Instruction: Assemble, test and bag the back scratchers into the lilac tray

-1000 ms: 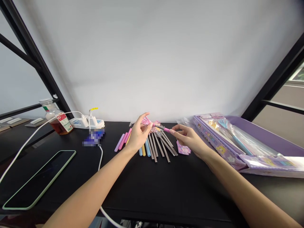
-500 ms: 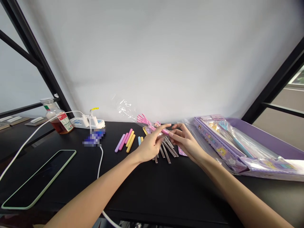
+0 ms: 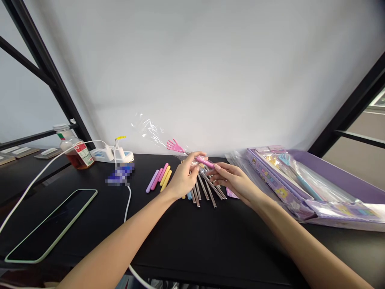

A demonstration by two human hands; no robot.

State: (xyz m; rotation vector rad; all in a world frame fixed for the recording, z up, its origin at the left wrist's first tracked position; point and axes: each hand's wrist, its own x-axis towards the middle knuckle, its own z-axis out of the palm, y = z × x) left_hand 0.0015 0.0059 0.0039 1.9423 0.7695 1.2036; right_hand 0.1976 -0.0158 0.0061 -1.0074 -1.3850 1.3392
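Both hands hold a pink back scratcher (image 3: 205, 162) above the desk, its hand-shaped head up to the left. Clear plastic wrap (image 3: 147, 129) stretches past that head. My left hand (image 3: 184, 178) is closed around the middle of the scratcher, hiding part of its shaft. At the handle's lower right end, my right hand (image 3: 231, 176) pinches with thumb and fingers. Beneath lie several silver metal rods (image 3: 207, 190), their upper ends partly covered by my hands. Left of my left hand are several coloured handles (image 3: 159, 176) in purple, pink and yellow.
A purple box (image 3: 276, 188) with wrapped scratchers stands at right, loose plastic beside it. To the left are a phone (image 3: 51, 226), a glass bottle (image 3: 75, 148), a power strip (image 3: 99, 154) and a white cable (image 3: 128, 200). The wall rises behind the desk.
The scratcher's head and the plastic wrap have moved left and slightly up. My left hand has shifted a little left along with them; more of the pink handle shows between my hands.
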